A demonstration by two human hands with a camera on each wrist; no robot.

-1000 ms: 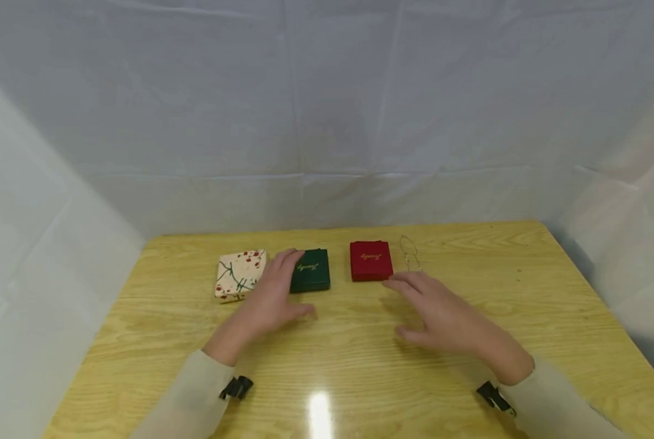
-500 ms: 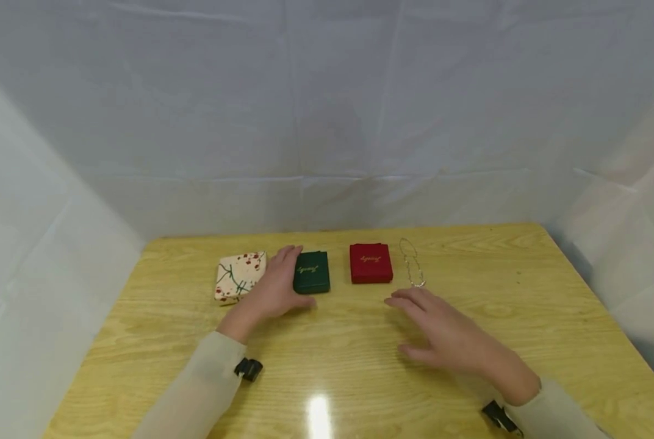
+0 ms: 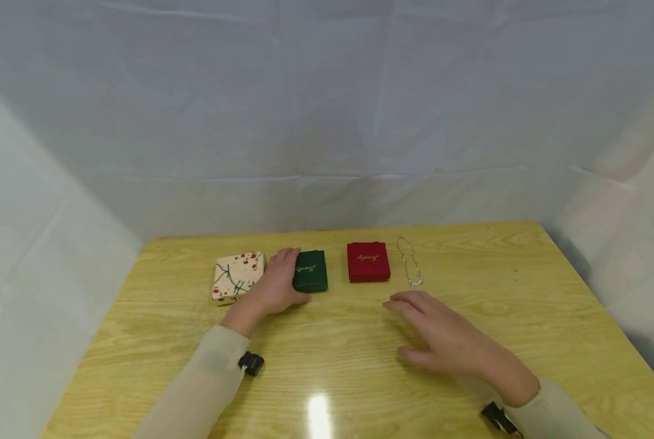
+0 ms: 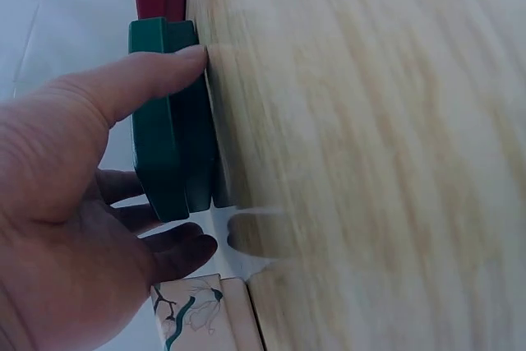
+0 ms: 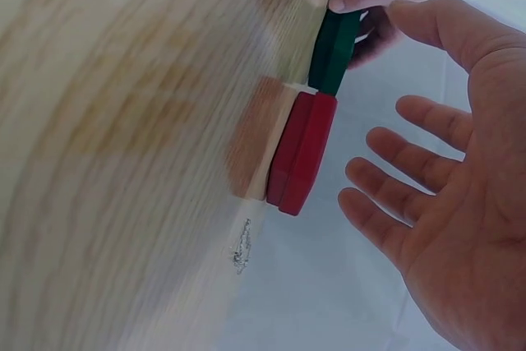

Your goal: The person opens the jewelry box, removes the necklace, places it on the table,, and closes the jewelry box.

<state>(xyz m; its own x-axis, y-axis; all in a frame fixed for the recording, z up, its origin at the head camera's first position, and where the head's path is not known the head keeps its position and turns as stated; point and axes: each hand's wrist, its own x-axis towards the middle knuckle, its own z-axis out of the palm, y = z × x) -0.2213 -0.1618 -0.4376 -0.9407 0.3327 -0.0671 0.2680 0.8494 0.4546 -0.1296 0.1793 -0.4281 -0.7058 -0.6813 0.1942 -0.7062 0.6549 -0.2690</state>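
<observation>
Whole back of this setup is creased greyish-white sheeting (image 3: 327,110), running up behind and along both sides. In front of that there's one wood-grain worktop (image 3: 360,366), yellowish, rounded far corners, with a bright patch of light reflecting off its near middle.

Now the head count, big to small. Two pale sleeves, left (image 3: 195,390) and right (image 3: 557,417). Two hands: the left hand (image 3: 274,286) wraps the left side of the green box, thumb at the front and fingers round the back; the right hand (image 3: 448,341) sits wide, fingers apart, near the red box and the chain.

Three boxes in a row near the far edge: one cream box (image 3: 238,275) with red blossoms and green stems, just beside the left hand; one red box (image 3: 368,263) with gold lettering; one green box (image 3: 313,274), also gold-lettered, resting between those two. One thin silvery chain (image 5: 242,251) lies looped just right of the red box. Littlest are two black clip-looking bits, left (image 3: 252,364) and right (image 3: 497,417), by the cuffs.
</observation>
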